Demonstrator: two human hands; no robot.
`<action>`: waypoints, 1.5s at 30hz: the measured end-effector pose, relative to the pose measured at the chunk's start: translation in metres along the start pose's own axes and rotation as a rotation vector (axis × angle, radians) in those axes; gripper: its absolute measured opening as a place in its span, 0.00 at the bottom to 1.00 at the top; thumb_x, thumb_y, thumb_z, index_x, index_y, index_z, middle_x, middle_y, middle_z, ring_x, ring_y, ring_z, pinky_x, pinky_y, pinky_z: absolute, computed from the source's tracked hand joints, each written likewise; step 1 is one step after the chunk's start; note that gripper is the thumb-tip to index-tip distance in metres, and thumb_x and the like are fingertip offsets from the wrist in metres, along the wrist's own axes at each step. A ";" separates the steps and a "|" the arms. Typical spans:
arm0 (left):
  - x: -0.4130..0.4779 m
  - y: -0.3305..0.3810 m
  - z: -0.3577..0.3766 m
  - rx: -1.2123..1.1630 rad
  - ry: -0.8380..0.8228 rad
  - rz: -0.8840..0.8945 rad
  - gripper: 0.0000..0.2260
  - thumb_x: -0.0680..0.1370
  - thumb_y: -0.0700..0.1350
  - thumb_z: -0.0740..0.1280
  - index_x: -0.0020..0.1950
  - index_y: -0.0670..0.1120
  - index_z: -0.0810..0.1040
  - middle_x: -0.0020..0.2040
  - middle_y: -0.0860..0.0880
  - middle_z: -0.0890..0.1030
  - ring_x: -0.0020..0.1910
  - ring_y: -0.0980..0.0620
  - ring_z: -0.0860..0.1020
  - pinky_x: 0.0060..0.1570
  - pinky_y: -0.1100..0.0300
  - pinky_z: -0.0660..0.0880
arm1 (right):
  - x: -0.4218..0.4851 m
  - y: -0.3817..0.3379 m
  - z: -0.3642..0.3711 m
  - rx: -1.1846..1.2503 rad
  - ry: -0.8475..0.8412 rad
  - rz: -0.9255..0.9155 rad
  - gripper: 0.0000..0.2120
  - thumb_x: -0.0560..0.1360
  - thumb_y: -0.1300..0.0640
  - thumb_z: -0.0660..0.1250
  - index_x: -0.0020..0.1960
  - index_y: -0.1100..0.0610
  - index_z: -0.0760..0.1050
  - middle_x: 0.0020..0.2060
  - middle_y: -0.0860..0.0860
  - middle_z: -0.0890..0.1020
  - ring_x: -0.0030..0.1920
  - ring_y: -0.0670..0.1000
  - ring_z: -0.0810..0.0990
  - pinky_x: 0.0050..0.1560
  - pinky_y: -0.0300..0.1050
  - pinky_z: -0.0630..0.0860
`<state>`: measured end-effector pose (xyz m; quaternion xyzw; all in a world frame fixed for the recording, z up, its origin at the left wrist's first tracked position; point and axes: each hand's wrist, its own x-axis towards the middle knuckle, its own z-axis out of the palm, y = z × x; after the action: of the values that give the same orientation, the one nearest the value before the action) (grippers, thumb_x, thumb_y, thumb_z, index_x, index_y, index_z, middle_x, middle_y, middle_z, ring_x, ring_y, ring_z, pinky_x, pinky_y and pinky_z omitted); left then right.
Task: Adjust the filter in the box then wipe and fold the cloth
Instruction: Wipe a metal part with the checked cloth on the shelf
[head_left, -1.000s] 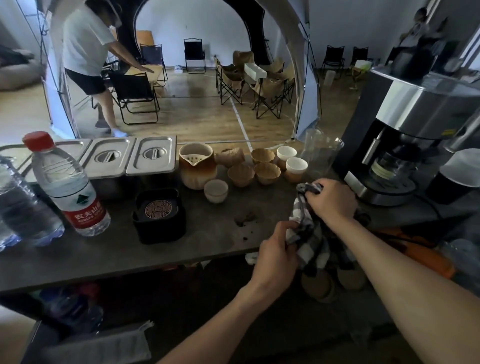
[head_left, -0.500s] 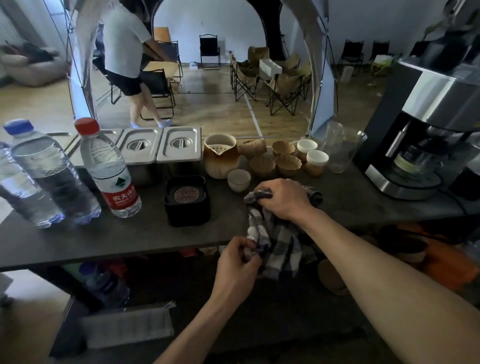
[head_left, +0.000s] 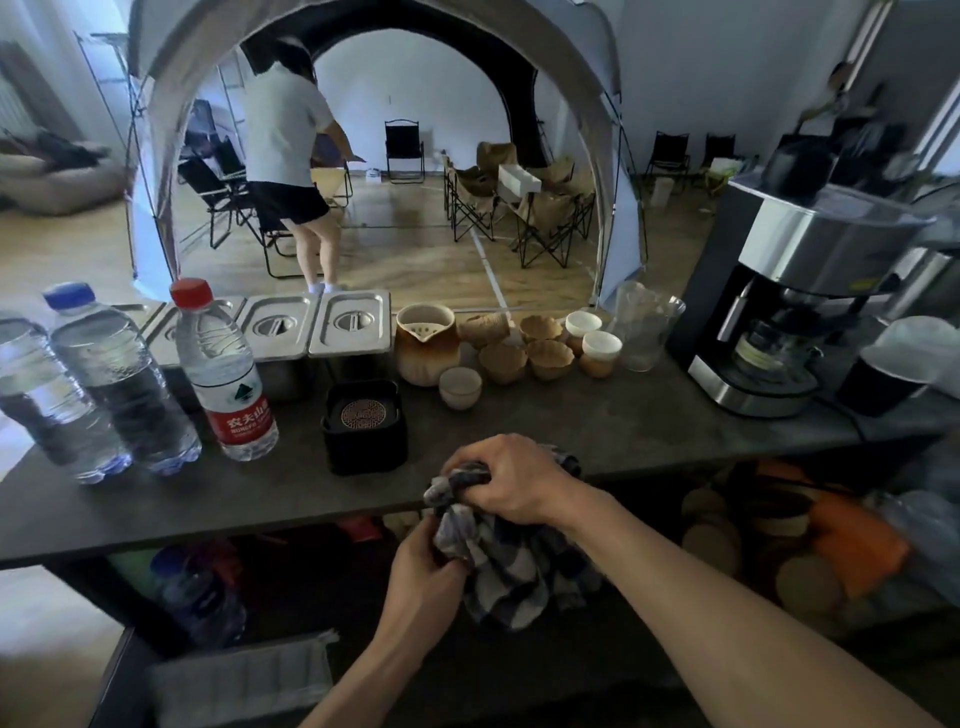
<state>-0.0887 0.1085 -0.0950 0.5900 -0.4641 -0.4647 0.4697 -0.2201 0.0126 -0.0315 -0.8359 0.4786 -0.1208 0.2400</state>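
The checked cloth (head_left: 519, 571), dark blue and white, hangs bunched and crumpled over the near edge of the tabletop (head_left: 649, 441), nearer than the black box (head_left: 363, 449) and a little to its right. The left hand (head_left: 423, 582), lower than that edge and nearer than the box, pinches a lower fold with curled fingers, while the right hand (head_left: 511, 480) curls tight round the cloth's upper bunch at the edge itself. In the box the round perforated filter (head_left: 362, 414) lies flat; a red-capped bottle (head_left: 223, 374) stands just left of the box, and cups (head_left: 548, 358) cluster beyond it to the right.
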 end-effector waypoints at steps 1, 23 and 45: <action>-0.001 0.000 0.002 0.006 -0.006 0.010 0.06 0.76 0.39 0.69 0.50 0.48 0.81 0.43 0.51 0.86 0.45 0.54 0.84 0.44 0.53 0.82 | -0.006 0.003 -0.001 0.070 -0.002 0.021 0.14 0.69 0.49 0.69 0.54 0.43 0.81 0.49 0.43 0.85 0.51 0.44 0.81 0.54 0.46 0.77; 0.088 0.060 0.101 0.161 0.011 0.124 0.12 0.79 0.46 0.68 0.62 0.53 0.74 0.52 0.59 0.78 0.46 0.66 0.76 0.37 0.78 0.73 | -0.011 0.157 -0.062 -0.311 0.523 0.688 0.24 0.72 0.31 0.60 0.57 0.46 0.79 0.53 0.55 0.80 0.55 0.59 0.78 0.47 0.48 0.75; 0.019 0.004 -0.038 0.842 0.300 0.332 0.05 0.78 0.46 0.65 0.52 0.48 0.73 0.52 0.50 0.72 0.36 0.48 0.79 0.29 0.60 0.67 | 0.033 -0.009 0.019 -0.293 0.203 0.220 0.21 0.73 0.42 0.64 0.63 0.45 0.77 0.56 0.52 0.76 0.58 0.56 0.73 0.54 0.51 0.75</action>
<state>-0.0492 0.0935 -0.0882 0.7074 -0.6273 -0.0645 0.3193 -0.1884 -0.0066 -0.0445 -0.7880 0.6013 -0.1065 0.0781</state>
